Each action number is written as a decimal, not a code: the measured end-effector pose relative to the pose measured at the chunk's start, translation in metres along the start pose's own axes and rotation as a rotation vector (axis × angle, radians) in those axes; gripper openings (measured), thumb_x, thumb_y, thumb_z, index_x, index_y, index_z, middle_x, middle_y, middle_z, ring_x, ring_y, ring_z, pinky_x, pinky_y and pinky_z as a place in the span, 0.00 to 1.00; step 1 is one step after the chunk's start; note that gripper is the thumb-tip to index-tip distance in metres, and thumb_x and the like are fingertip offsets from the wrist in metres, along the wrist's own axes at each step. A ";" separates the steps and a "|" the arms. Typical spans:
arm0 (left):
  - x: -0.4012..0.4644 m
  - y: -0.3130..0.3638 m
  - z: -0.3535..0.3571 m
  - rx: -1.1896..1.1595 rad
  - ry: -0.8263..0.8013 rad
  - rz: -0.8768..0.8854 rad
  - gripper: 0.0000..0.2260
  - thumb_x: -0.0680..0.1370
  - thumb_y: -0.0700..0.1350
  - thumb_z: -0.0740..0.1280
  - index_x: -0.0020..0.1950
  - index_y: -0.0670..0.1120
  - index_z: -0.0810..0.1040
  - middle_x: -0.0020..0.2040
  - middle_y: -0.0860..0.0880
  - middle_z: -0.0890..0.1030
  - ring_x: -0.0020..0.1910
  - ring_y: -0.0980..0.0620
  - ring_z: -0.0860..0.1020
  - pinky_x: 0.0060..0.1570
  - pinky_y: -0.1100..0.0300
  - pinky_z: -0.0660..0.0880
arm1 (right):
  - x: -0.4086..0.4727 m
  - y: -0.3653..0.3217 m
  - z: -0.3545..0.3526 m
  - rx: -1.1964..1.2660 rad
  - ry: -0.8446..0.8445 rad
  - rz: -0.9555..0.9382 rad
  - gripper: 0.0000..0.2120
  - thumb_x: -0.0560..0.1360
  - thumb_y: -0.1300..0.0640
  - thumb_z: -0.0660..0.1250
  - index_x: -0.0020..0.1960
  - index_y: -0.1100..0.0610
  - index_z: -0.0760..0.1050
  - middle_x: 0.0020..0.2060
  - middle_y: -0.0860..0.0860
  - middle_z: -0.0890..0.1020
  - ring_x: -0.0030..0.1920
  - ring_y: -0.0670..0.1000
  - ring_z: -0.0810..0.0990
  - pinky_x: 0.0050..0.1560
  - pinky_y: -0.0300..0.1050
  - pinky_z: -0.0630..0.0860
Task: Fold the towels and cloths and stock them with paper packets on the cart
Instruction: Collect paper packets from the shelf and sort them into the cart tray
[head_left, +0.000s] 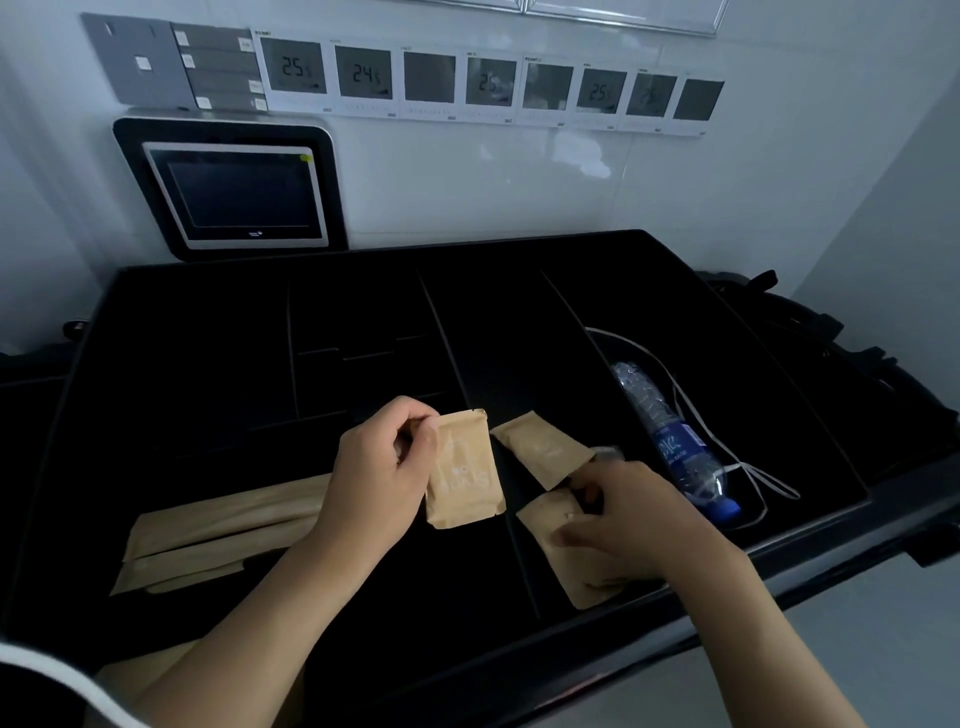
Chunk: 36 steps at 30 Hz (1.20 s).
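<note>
My left hand (382, 467) pinches a tan paper packet (465, 478) by its upper left corner, holding it upright above the black cart top (208, 332). My right hand (621, 514) lies on a second packet (566, 561) in the middle compartment, fingers curled at its upper edge. A third packet (543, 449) lies flat just beyond it, its near corner against my right fingers. Several long tan paper sleeves (218, 525) lie in the left compartment. No towels or cloths are visible.
A plastic water bottle with a blue label (670, 441) and a white cord (691, 410) lie in the right compartment. Thin dividers split the cart top. Behind it the wall carries a dark screen (236, 195) and a row of thermostat panels (488, 83).
</note>
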<state>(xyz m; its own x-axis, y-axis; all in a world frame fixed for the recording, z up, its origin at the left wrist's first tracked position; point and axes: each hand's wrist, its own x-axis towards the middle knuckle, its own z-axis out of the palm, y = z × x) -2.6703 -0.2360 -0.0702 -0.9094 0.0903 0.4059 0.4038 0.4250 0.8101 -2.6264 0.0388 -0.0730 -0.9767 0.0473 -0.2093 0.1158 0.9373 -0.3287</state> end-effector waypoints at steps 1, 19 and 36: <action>0.000 0.000 0.000 -0.004 0.001 -0.002 0.09 0.82 0.40 0.67 0.46 0.53 0.79 0.35 0.52 0.78 0.30 0.53 0.74 0.29 0.64 0.70 | -0.001 -0.002 0.003 -0.023 0.013 0.002 0.31 0.61 0.32 0.77 0.61 0.40 0.77 0.50 0.39 0.79 0.49 0.42 0.79 0.49 0.43 0.78; -0.002 0.000 0.003 -0.030 -0.043 0.021 0.07 0.82 0.42 0.67 0.52 0.54 0.80 0.41 0.54 0.82 0.36 0.50 0.79 0.37 0.56 0.76 | -0.009 0.024 -0.021 0.059 -0.276 -0.044 0.24 0.67 0.56 0.71 0.58 0.33 0.77 0.50 0.37 0.81 0.50 0.35 0.79 0.51 0.35 0.79; 0.001 0.003 -0.002 -0.039 -0.035 0.028 0.06 0.83 0.42 0.66 0.54 0.52 0.81 0.39 0.51 0.80 0.34 0.47 0.78 0.36 0.47 0.75 | -0.009 -0.012 -0.050 0.827 0.089 -0.293 0.02 0.78 0.61 0.74 0.48 0.57 0.81 0.41 0.53 0.84 0.37 0.52 0.80 0.38 0.41 0.77</action>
<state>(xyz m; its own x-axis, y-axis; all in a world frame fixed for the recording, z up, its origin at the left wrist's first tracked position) -2.6694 -0.2360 -0.0668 -0.9004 0.1329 0.4142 0.4319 0.3865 0.8149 -2.6279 0.0442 -0.0212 -0.9941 -0.0966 0.0487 -0.0812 0.3677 -0.9264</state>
